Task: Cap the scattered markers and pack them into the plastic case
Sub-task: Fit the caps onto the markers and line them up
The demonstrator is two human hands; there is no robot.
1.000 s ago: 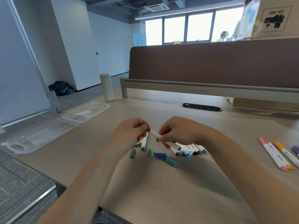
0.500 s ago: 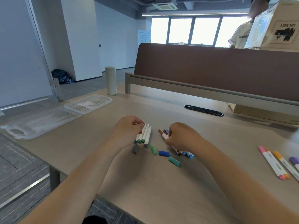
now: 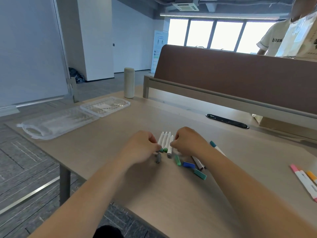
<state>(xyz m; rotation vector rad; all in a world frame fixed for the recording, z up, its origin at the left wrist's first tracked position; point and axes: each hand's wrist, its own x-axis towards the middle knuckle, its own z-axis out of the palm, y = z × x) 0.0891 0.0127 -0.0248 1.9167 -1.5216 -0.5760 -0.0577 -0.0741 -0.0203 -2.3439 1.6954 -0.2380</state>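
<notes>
This is an office. A long pale wooden desk [image 3: 133, 121] has a tall brown divider wall [image 3: 240, 79] and a black cable slot [image 3: 227, 121]. Grey carpet squares [image 3: 25, 169] cover the floor by big windows [image 3: 214, 35].

Marker row [image 3: 165, 140] lying on the counter [image 3: 171, 203]
It is lying between the left hand [image 3: 142, 148] and the right hand [image 3: 187, 143]; loose caps [image 3: 188, 164] are sitting just before the right hand, the plastic case [image 3: 68, 117] well left of the left hand.
</notes>
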